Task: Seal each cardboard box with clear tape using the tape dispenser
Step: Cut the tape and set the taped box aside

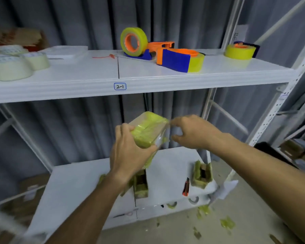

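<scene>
I hold a small cardboard box (148, 131) wrapped in yellowish clear tape in the air between the two shelves. My left hand (128, 154) grips its near side from below. My right hand (188, 132) is at the box's right corner, thumb and fingers curled as if pinching a strip of clear tape there; the blur hides the strip. Two orange and blue tape dispensers (178, 60) with yellow rolls lie on the upper shelf (95, 85); a third (240, 50) sits at the far right. Two taped open boxes (202, 174) (140, 185) stand on the lower shelf (81, 184).
Pale tape rolls (11, 66) are stacked at the upper shelf's left end. An orange utility knife (186, 187) lies on the lower shelf. Torn tape scraps (226, 223) litter the floor. White shelf uprights (275, 110) stand on the right, cardboard (292, 148) behind them.
</scene>
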The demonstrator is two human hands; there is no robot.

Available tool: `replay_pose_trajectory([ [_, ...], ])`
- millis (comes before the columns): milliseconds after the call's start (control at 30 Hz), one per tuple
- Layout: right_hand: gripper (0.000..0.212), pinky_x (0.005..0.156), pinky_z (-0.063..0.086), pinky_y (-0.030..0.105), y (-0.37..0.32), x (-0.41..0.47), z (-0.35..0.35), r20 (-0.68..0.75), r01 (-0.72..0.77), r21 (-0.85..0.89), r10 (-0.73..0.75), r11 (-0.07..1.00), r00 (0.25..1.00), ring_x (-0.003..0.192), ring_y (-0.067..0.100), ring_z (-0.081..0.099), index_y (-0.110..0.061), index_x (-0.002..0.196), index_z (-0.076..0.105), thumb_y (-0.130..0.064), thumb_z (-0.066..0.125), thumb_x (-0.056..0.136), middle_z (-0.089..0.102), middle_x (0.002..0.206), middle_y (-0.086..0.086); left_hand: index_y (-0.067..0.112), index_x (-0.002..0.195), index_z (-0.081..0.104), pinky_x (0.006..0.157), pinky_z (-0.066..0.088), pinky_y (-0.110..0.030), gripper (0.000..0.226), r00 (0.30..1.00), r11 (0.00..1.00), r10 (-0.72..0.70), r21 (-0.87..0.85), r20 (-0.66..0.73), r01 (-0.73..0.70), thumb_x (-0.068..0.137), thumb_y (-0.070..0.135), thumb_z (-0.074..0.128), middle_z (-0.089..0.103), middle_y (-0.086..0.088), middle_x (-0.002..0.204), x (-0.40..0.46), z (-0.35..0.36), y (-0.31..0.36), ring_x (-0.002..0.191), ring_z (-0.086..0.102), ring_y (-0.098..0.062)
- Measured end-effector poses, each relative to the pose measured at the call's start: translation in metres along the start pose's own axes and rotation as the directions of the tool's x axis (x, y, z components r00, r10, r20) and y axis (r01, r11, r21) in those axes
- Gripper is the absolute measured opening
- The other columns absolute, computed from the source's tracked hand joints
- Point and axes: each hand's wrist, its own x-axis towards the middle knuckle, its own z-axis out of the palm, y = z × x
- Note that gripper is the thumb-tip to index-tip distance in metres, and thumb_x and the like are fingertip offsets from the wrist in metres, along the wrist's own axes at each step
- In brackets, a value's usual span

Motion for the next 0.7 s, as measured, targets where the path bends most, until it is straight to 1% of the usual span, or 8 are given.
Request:
replay_pose_trajectory([
  [100, 0.043, 0.088, 0.055, 0.045, -0.009, 0.033, 0.018, 0.024, 0.108, 0.032, -0.109, 0.994, 0.994, 0.117, 0.03, 0.059, -0.024, 0.134, 0.059, -0.036, 0.06, 0.093, 0.067, 0.121, 0.007, 0.03, 0.107, 0.038, 0.067, 0.052, -0.038, 0.066, 0.992, 0.994, -0.101, 0.042, -0.071, 0.104, 0.061, 0.055, 0.078, 0.039, 0.012, 0.11, 0.001, -0.001, -0.037, 0.091, 0.056, -0.016],
  [167, 0.048, 0.089, 0.055, 0.045, -0.026, 0.056, 0.031, 0.047, 0.183, 0.05, -0.186, 0.982, 0.982, 0.119, 0.03, 0.058, -0.027, 0.14, 0.054, -0.038, 0.059, 0.093, 0.066, 0.127, 0.007, 0.028, 0.107, 0.041, 0.073, 0.05, -0.038, 0.064, 0.978, 0.985, -0.14, 0.083, -0.155, 0.155, 0.062, 0.051, 0.08, 0.042, 0.011, 0.108, -0.001, -0.009, -0.065, 0.1, 0.052, -0.016],
  [233, 0.049, 0.091, 0.055, 0.045, -0.05, 0.075, 0.045, 0.068, 0.264, 0.074, -0.269, 0.962, 0.961, 0.119, 0.03, 0.058, -0.026, 0.14, 0.054, -0.04, 0.059, 0.093, 0.064, 0.131, 0.006, 0.025, 0.11, 0.045, 0.084, 0.046, -0.038, 0.065, 0.954, 0.968, -0.179, 0.131, -0.239, 0.215, 0.061, 0.049, 0.08, 0.045, 0.009, 0.109, -0.007, -0.023, -0.093, 0.109, 0.041, -0.016],
  [333, 0.053, 0.094, 0.052, 0.041, -0.099, 0.099, 0.063, 0.111, 0.376, 0.122, -0.389, 0.919, 0.915, 0.124, 0.028, 0.055, -0.025, 0.143, 0.051, -0.045, 0.058, 0.095, 0.06, 0.138, 0.003, 0.022, 0.111, 0.046, 0.089, 0.043, -0.037, 0.066, 0.91, 0.94, -0.236, 0.157, -0.34, 0.303, 0.061, 0.049, 0.079, 0.047, 0.008, 0.11, -0.022, -0.052, -0.132, 0.105, 0.03, -0.011],
  [400, 0.054, 0.093, 0.053, 0.04, -0.138, 0.112, 0.074, 0.135, 0.433, 0.157, -0.454, 0.887, 0.881, 0.123, 0.028, 0.056, -0.028, 0.145, 0.049, -0.047, 0.057, 0.095, 0.059, 0.138, 0.003, 0.02, 0.115, 0.047, 0.091, 0.041, -0.035, 0.067, 0.877, 0.915, -0.297, 0.151, -0.377, 0.375, 0.063, 0.044, 0.082, 0.045, 0.008, 0.112, -0.029, -0.073, -0.158, 0.107, 0.03, -0.012],
  [533, 0.048, 0.095, 0.052, 0.043, -0.213, 0.133, 0.099, 0.173, 0.488, 0.209, -0.524, 0.847, 0.834, 0.121, 0.025, 0.056, -0.032, 0.139, 0.051, -0.048, 0.055, 0.095, 0.058, 0.137, -0.001, 0.019, 0.111, 0.044, 0.094, 0.039, -0.035, 0.063, 0.814, 0.862, -0.386, 0.144, -0.434, 0.486, 0.066, 0.041, 0.082, 0.044, 0.001, 0.114, -0.038, -0.113, -0.211, 0.113, 0.035, -0.02],
  [600, 0.05, 0.098, 0.05, 0.041, -0.247, 0.142, 0.112, 0.189, 0.483, 0.235, -0.527, 0.843, 0.828, 0.124, 0.023, 0.055, -0.031, 0.142, 0.05, -0.047, 0.057, 0.095, 0.056, 0.14, -0.004, 0.017, 0.113, 0.044, 0.096, 0.04, -0.038, 0.064, 0.785, 0.83, -0.44, 0.135, -0.436, 0.54, 0.068, 0.043, 0.08, 0.046, -0.003, 0.119, -0.039, -0.13, -0.243, 0.117, 0.036, -0.023],
  [700, 0.041, 0.093, 0.051, 0.036, -0.292, 0.154, 0.137, 0.217, 0.463, 0.271, -0.522, 0.844, 0.825, 0.116, 0.022, 0.058, -0.026, 0.133, 0.058, -0.044, 0.059, 0.096, 0.063, 0.131, -0.001, 0.017, 0.12, 0.044, 0.097, 0.041, -0.045, 0.072, 0.765, 0.797, -0.479, 0.151, -0.431, 0.585, 0.067, 0.051, 0.078, 0.047, -0.006, 0.126, -0.037, -0.149, -0.294, 0.124, 0.036, -0.026],
])
